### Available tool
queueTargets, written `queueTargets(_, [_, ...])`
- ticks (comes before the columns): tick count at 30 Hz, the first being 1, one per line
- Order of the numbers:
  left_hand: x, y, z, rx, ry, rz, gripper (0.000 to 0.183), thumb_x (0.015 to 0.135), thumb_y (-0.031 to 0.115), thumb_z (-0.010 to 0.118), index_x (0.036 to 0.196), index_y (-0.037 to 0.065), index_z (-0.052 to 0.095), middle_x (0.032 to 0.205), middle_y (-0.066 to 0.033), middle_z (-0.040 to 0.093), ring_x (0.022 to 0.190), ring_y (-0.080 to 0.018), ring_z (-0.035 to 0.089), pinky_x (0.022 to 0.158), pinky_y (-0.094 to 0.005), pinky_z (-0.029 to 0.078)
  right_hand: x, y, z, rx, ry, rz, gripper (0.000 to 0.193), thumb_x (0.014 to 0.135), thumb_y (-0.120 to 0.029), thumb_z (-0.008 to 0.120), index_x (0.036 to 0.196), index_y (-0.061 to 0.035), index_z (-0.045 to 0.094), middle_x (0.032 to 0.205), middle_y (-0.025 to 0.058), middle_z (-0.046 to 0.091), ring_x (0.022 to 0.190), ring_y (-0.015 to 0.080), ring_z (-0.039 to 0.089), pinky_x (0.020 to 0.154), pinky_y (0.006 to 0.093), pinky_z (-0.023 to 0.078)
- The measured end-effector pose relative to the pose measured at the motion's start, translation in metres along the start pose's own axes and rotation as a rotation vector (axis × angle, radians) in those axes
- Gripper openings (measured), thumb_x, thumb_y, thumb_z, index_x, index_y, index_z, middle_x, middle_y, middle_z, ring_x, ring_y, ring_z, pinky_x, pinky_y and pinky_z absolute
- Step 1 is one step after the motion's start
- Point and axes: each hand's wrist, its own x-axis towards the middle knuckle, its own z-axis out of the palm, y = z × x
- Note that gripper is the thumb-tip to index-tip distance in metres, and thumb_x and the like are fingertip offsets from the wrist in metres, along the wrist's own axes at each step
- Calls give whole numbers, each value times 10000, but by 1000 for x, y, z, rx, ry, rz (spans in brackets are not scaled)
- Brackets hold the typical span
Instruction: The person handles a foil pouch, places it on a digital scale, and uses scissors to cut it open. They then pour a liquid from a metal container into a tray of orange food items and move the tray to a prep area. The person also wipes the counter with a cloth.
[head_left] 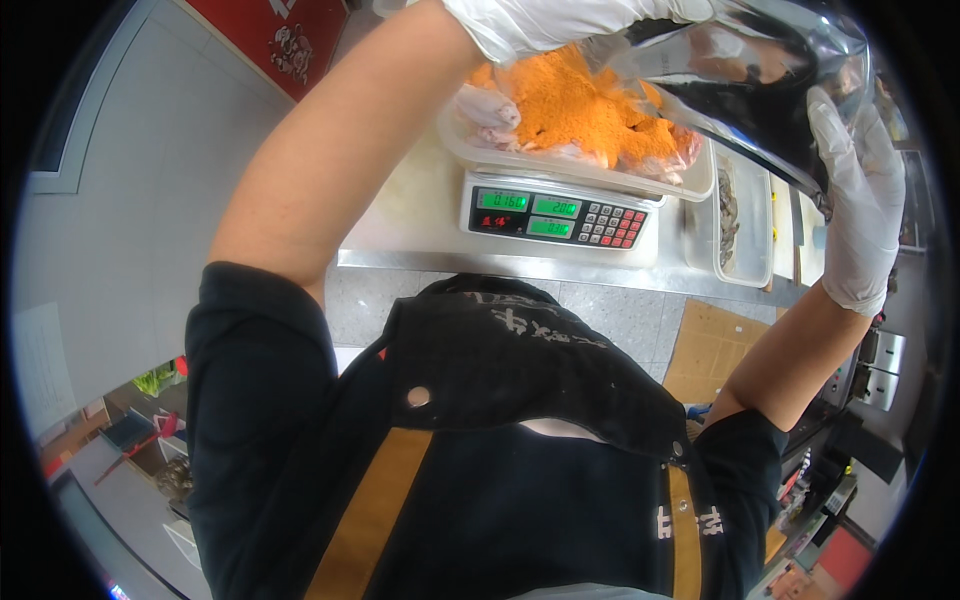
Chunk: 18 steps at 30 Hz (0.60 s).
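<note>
My right hand grips the foil bag | left hand beside it, closure I can't tell | clear plastic tub left of right grip, lengthwise crosswise, nearer left

The floor is grey-tiled, the upper-left panel red.

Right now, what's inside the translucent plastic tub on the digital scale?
Pale raw meat pieces show beside a heap of bright orange powder; whatever lies beneath the powder is covered.
</note>
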Motion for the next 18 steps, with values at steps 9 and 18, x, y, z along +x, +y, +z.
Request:
queueTargets(9, [-15, 2, 2, -16, 241, 221, 442, 927, 270, 656, 1256, 0, 535, 1097, -78, 628, 1032, -134, 570, 904, -281, 450, -6, -10, -8, 100, 122, -56, 386, 966, -232, 603, 1263, 14, 601, 1217, 99, 643, 1078, 122, 596, 914, 209, 436])
queueTargets(18, [-130, -53, -59, -37, 725, -148, 594, 961, 353, 582, 1430, 30, 412, 1392, -111, 502, 1317, -214, 433, 1114, -341, 281, -23, -11, 1, 336, 338, 100, 297, 941, -116, 628, 1204, 21, 643, 1072, 22, 670, 674, -24, 447, 596, 123, 308])
